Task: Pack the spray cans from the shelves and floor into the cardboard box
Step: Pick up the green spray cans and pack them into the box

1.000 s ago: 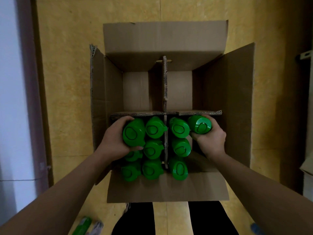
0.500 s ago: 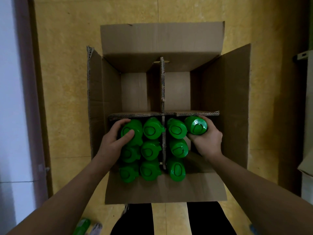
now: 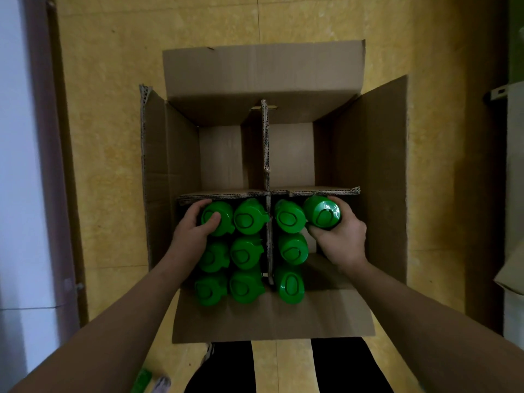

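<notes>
- Down at the near left edge, a green floor can [image 3: 140, 382] is cut off by the frame. Something pale beside it is too blurred to name.
- The cardboard box [image 3: 272, 316] stands on the floor with its flaps folded outward, which leaves its mouth free for loading.
- Its near left compartment holds six upright spray cans [image 3: 243, 253] with caps touching, packed tight so none can tip. It looks full.
- The left hand [image 3: 192, 234] grips the corner can [image 3: 219, 222] at the far left of that block, fingers curled round the cap and thumb on top, probably pressing it home.
- The right hand [image 3: 340, 239] wraps around the raised can [image 3: 321, 212] at the far right of the near right compartment. It rides higher than its neighbours and leans, so it is likely not yet seated.
- Three more cans line the divider [image 3: 266, 148] there. The gap nearer than the raised can is partly hidden by the wrist.
- The two far compartments show bare cardboard bottoms.
- Only caps are visible, since every can body is hidden in the box.
</notes>
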A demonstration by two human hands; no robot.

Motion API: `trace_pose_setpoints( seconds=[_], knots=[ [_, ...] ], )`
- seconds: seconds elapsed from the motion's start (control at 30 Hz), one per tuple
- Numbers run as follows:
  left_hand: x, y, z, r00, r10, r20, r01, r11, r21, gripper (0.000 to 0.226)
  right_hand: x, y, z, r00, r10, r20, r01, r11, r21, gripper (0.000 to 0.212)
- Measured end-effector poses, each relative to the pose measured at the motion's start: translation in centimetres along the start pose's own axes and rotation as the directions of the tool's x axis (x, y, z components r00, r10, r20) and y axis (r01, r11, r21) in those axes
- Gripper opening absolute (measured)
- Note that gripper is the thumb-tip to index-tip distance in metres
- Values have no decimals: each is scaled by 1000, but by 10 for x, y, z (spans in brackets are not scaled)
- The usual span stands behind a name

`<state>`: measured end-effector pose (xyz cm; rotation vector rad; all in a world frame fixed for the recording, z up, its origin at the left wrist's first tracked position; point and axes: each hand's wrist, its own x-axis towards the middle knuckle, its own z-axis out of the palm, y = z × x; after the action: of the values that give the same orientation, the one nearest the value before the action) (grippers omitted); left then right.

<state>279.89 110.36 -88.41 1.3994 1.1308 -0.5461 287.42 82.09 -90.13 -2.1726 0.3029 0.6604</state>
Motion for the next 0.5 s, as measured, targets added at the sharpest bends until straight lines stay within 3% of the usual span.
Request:
trace_pose_setpoints(
  seconds=[0.17,0.33,0.5],
  knots=[
    [1,-3,0,972,150,-182,-110,971,212,49,-2,1,-7,992,49,116,-42,997,-63,73],
    [-13,9,11,929,209,-306,-63,903,425,66,-9,-7,-15,980,112,167,-93,988,-120,91],
    [-71,68,31,907,278,-315,-82,853,515,72,-28,-57,-61,957,55,283,45,941,-336,92]
  ],
)
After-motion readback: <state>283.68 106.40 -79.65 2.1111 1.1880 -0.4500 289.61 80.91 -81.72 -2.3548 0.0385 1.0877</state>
